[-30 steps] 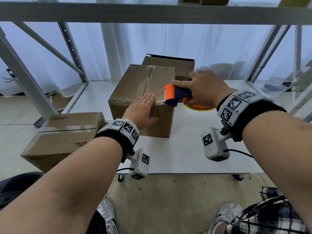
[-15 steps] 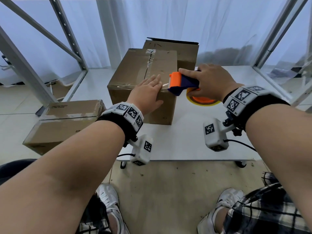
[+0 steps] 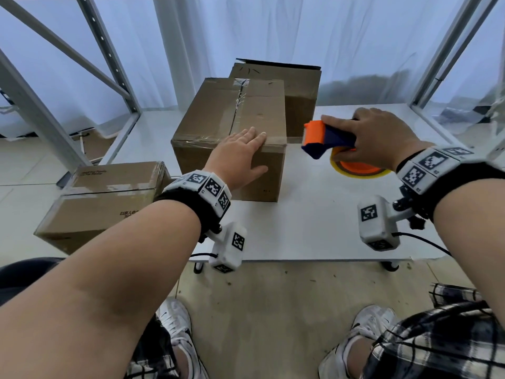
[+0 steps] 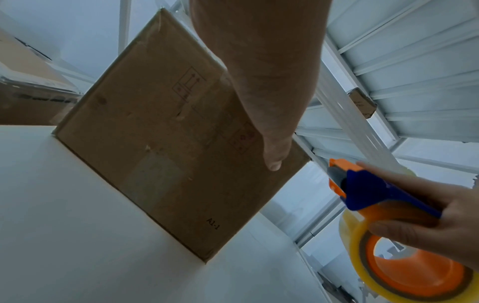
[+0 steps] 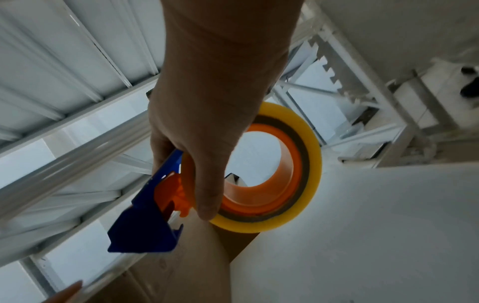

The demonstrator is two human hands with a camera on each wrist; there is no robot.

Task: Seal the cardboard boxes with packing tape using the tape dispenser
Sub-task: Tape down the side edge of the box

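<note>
A brown cardboard box [image 3: 218,124] stands on the white table [image 3: 314,231], with clear tape along its top seam and across its near top edge. My left hand [image 3: 240,154] lies flat on the top near the front right corner, fingers straight, thumb down the front face [image 4: 272,147]. My right hand [image 3: 379,135] grips the orange and blue tape dispenser [image 3: 325,139] with its yellowish tape roll [image 5: 308,164], held just right of the box. A short strip of tape [image 3: 294,140] spans from the box's corner to the dispenser's orange head.
A second, taller box [image 3: 300,86] stands behind the first. A third taped box [image 3: 103,198] sits lower at the left, beside the table. Grey shelf uprights [image 3: 38,116] and curtains ring the table. My knees and shoes are below the table's front edge.
My right hand has pulled the dispenser rightward off the box's corner, stretching tape behind it. The left hand stays flat on the box top.
</note>
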